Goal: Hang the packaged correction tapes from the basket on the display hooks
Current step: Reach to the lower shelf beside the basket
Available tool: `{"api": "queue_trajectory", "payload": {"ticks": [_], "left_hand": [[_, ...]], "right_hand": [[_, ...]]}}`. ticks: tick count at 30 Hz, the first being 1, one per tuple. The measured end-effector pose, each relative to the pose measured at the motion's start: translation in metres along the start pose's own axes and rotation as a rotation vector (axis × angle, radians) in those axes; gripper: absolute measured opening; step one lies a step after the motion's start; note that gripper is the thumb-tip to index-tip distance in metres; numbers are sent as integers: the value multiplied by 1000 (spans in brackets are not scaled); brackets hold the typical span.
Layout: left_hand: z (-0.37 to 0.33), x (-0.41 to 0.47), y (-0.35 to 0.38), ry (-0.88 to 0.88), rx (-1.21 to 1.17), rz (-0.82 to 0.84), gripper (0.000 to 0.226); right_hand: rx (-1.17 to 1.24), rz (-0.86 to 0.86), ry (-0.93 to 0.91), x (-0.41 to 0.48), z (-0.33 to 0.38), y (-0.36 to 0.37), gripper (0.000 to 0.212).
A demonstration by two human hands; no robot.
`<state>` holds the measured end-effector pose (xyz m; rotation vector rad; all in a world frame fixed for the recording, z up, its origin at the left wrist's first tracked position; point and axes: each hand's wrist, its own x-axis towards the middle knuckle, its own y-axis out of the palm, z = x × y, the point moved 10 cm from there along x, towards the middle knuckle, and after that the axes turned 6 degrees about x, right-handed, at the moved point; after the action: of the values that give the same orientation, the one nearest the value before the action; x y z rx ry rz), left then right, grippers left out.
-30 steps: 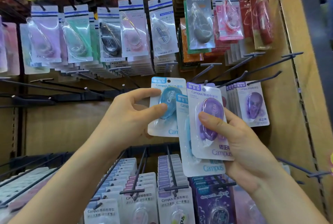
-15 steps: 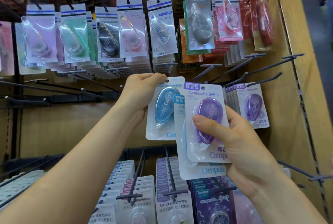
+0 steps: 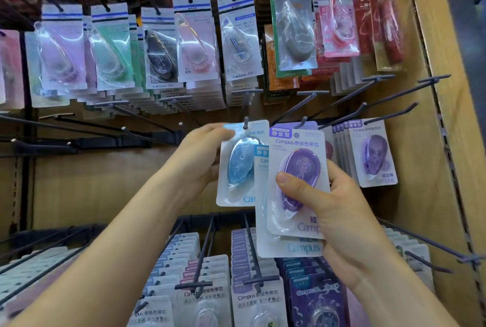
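Fingers of the left hand (image 3: 200, 161) lie pressed together and pinch the upper left corner of a blue teardrop-shaped correction tape in a white card with a clear plastic blister (image 3: 238, 169); its thumb I cannot see. The top of this card is at the tip of one dark metal display hook (image 3: 246, 122). The tip shows at the hanging hole of the card, but I cannot tell if the card sits fully on the hook.

Just right of this hook and a little lower, the right hand (image 3: 342, 216) grips two packages as a stack. In front is a purple correction tape in a white card (image 3: 299, 166), and behind it a second white card with blue Campus lettering (image 3: 294, 248). The thumb (image 3: 292, 182) lies across the purple blister, and the other fingers curl behind the cards.

Further right of the hook, a row of hanging purple packages (image 3: 373, 153) fills a neighbour hook. Above the hook hang pastel MONO AIR packages (image 3: 194, 45) in rows, and below it lower rows of Campus packages (image 3: 257, 297). Behind the hook stands a pale wooden back panel (image 3: 105, 182).
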<state>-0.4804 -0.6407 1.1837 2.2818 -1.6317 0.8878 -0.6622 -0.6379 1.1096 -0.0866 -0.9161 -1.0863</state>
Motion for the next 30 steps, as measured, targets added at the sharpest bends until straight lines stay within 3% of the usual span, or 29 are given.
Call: {"api": "queue_trajectory", "payload": {"ticks": [4,11,19,27,30], "left_hand": [[16,-18,6,4,53,169,23],[45,34,-16,-42,328,-85,26],[99,103,4,-124,338,-197,41],[123,142,7,-121,363,-222,33],[114,135,12,-133,514,-158,22]], "right_hand": [[-124,-47,-74,8,2,-2,49],[-310,-177,-324,2,39,-35,49],[-277,-146,-204,14,22,-62,45],[-248,-120,-169,13,21,-71,60],[-218,-131,-154,11,19,-73,67]]}}
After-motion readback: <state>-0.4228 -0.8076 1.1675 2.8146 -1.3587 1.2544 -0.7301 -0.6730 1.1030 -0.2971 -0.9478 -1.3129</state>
